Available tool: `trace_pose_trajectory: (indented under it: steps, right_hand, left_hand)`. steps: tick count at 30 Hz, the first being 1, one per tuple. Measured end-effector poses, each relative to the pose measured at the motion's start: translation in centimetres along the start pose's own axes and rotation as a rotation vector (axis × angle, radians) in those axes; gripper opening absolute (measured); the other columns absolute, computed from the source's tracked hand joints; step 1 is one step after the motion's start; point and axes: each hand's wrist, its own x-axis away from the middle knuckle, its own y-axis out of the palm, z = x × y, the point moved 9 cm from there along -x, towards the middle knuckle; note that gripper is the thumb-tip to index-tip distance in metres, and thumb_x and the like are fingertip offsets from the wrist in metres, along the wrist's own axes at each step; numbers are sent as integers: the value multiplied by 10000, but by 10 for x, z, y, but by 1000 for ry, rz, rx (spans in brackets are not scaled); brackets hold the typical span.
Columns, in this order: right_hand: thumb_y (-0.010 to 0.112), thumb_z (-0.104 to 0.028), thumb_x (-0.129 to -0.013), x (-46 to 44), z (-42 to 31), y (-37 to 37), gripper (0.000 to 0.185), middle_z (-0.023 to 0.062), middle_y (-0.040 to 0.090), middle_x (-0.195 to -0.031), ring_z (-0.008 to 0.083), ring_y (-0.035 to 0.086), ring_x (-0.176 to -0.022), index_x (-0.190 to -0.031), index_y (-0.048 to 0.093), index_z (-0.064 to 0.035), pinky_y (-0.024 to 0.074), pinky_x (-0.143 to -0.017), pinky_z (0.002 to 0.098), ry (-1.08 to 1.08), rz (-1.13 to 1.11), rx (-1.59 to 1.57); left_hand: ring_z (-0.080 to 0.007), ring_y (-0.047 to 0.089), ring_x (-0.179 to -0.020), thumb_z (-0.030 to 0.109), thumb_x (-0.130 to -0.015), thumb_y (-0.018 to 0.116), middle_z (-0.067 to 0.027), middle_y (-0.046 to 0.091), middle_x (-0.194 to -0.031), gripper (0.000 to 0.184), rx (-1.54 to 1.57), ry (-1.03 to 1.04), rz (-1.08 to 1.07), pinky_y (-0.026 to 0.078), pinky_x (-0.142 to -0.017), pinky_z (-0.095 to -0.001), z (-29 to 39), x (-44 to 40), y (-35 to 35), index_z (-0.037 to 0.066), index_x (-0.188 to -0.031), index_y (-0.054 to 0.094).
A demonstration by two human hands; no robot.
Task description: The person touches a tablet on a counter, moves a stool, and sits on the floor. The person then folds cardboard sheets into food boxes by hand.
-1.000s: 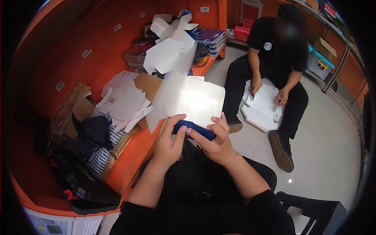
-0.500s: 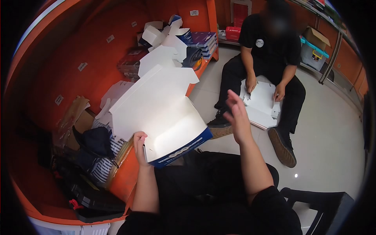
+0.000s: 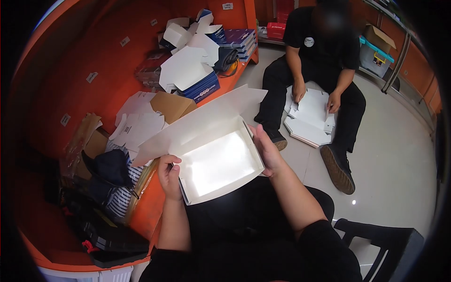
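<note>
An open cardboard box (image 3: pixel 221 162), white inside with its lid raised at the back, is held over my lap, tilted so its inside faces me. My left hand (image 3: pixel 169 177) grips its left end, the thumb over the rim and the fingers behind the wall. Around the right end wall my right hand (image 3: pixel 268 151) is closed, some fingers hidden behind the cardboard. The interior holds nothing that I can see.
On the orange shelf (image 3: pixel 145 207) at left lie folded blue-and-white boxes (image 3: pixel 199 87), flat white cardboard (image 3: pixel 136 124) and a dark cap (image 3: pixel 110 169). Opposite, a seated person (image 3: pixel 319 51) handles flat white cardboard (image 3: pixel 310 110). A black chair (image 3: pixel 390 244) stands at lower right.
My right hand has come down from the air onto the box's right end. The box has tipped, so its blue printed front no longer shows and its inside faces me.
</note>
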Motion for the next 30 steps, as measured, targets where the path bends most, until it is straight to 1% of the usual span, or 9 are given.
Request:
trace_pose_trajectory:
  steps: [7, 10, 16, 19, 22, 23, 24, 26, 30]
  right_hand:
    - [435, -299, -881, -1, 3, -11, 509, 127, 483, -1213, 197, 468, -1117, -1291, 349, -9, 358, -954, 311, 2, 59, 116]
    - [405, -228, -860, 1, 4, -7, 499, 139, 475, -1222, 209, 456, -1138, -1298, 340, 3, 352, -964, 315, 24, 0, 43]
    - [370, -192, -849, 9, 0, 14, 528, 169, 409, -1288, 232, 405, -1197, -1317, 293, 39, 330, -990, 324, -1, -61, 164]
    - [383, -199, -857, 4, 5, 11, 526, 171, 398, -1286, 239, 411, -1183, -1315, 286, 42, 334, -983, 318, -9, -29, 152]
    - [405, -218, -867, -4, 16, -27, 504, 164, 427, -1226, 239, 441, -1132, -1295, 302, 28, 370, -946, 326, -17, 208, 139]
    - [418, -216, -866, -4, 15, -34, 474, 156, 435, -1196, 234, 452, -1106, -1267, 322, 19, 384, -927, 334, -55, 244, 103]
    - [431, -213, -865, -5, 11, -41, 444, 149, 443, -1166, 228, 463, -1080, -1239, 341, 10, 399, -908, 342, -97, 277, 68]
    - [459, -201, -859, -5, 0, -49, 383, 129, 453, -1109, 213, 477, -1029, -1179, 369, -11, 422, -868, 359, -176, 351, 25]
    - [515, -162, -836, 2, -10, -54, 306, 91, 453, -1028, 183, 484, -942, -1086, 378, -50, 441, -805, 383, -273, 495, -37]
  left_hand:
    - [-129, 431, -786, 128, -765, 501, -47, 467, -836, 131, -58, 50, -53, 334, -728, -243, 14, 5, 7, 20, -840, 496]
    - [-134, 432, -806, 127, -765, 491, -52, 467, -842, 134, -66, 48, -36, 332, -748, -243, 12, 6, 3, 20, -845, 495]
    - [-121, 435, -781, 117, -744, 454, -41, 455, -805, 128, 52, -44, 63, 350, -749, -232, -11, 4, -17, 29, -836, 464]
    - [-151, 447, -875, 112, -805, 458, -65, 491, -905, 135, 32, -46, -19, 338, -815, -262, -19, 0, -18, 8, -872, 512]
    - [-165, 460, -972, 137, -872, 462, -92, 520, -1017, 193, -182, -261, -140, 346, -868, -270, -31, -23, 0, 3, -975, 554]
    - [-182, 440, -1106, 171, -902, 477, -122, 501, -1178, 261, -185, -362, -185, 337, -932, -273, -50, -29, -1, 10, -1090, 559]
    - [-188, 429, -1132, 176, -901, 481, -127, 488, -1205, 270, -191, -365, -174, 333, -943, -278, -49, -32, -4, 16, -1105, 556]
    - [-201, 407, -1183, 185, -899, 488, -138, 463, -1258, 290, -207, -353, -166, 326, -965, -287, -43, -44, -5, 30, -1136, 551]
    - [-249, 386, -1226, 321, -818, 595, -135, 444, -1290, 400, -516, -14, -295, 242, -1031, -421, 22, -28, 42, 94, -1145, 555]
